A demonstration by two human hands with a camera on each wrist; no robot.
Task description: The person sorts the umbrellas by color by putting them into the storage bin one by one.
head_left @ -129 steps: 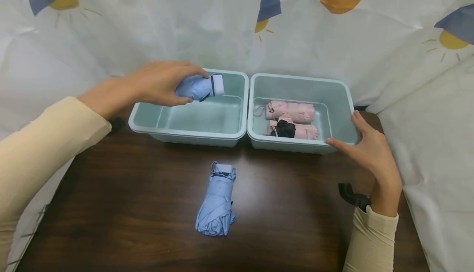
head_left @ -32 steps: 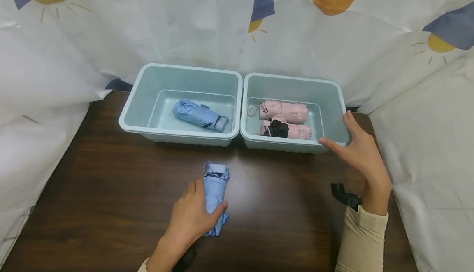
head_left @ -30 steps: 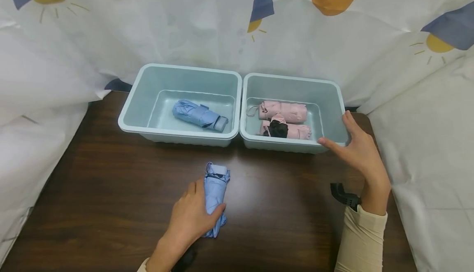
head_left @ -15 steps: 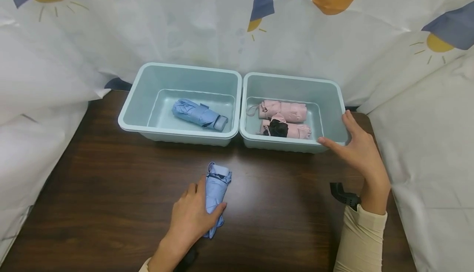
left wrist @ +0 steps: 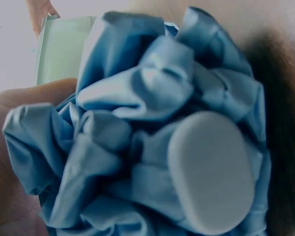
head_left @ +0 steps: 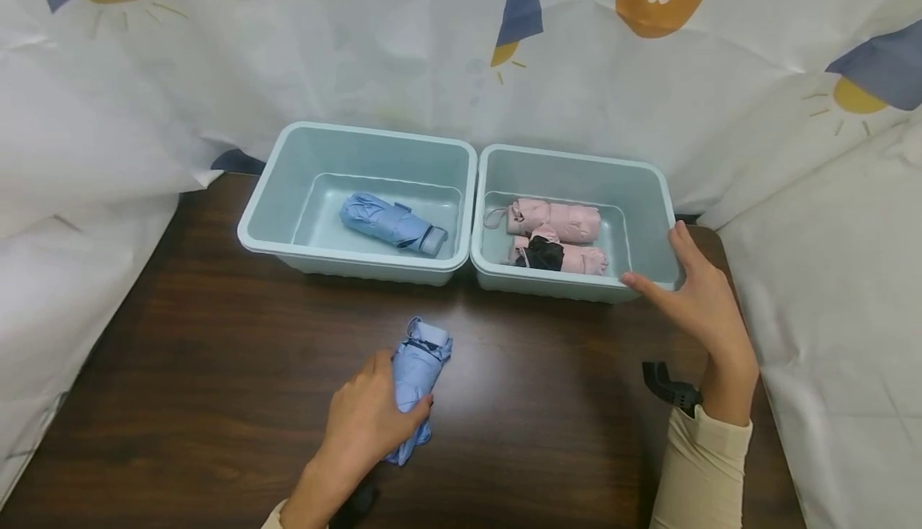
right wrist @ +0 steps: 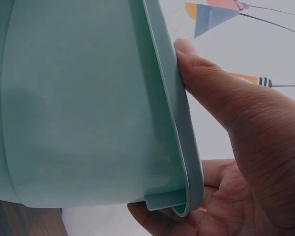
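My left hand (head_left: 367,417) grips a folded light-blue umbrella (head_left: 419,369) over the dark table, thumb on one side and fingers on the other. Its bunched fabric and pale rounded end (left wrist: 211,172) fill the left wrist view. Another blue umbrella (head_left: 392,223) lies slantwise in the left pale-green plastic bin (head_left: 360,261). In the right bin (head_left: 555,287) are two folded pink umbrellas (head_left: 558,218), the nearer with a black bunched patch. My right hand (head_left: 702,301) holds that bin's front right corner, thumb (right wrist: 206,73) against the rim in the right wrist view.
Both bins stand side by side at the back of the brown wooden table (head_left: 216,369). Behind them and along both sides hangs a white printed cloth (head_left: 403,49). A black strap mount (head_left: 670,385) sits on the right wrist.
The left hand has let go of one blue umbrella in the left bin and taken hold of the other on the table, whose lower end has turned slightly left. The right hand stays put.
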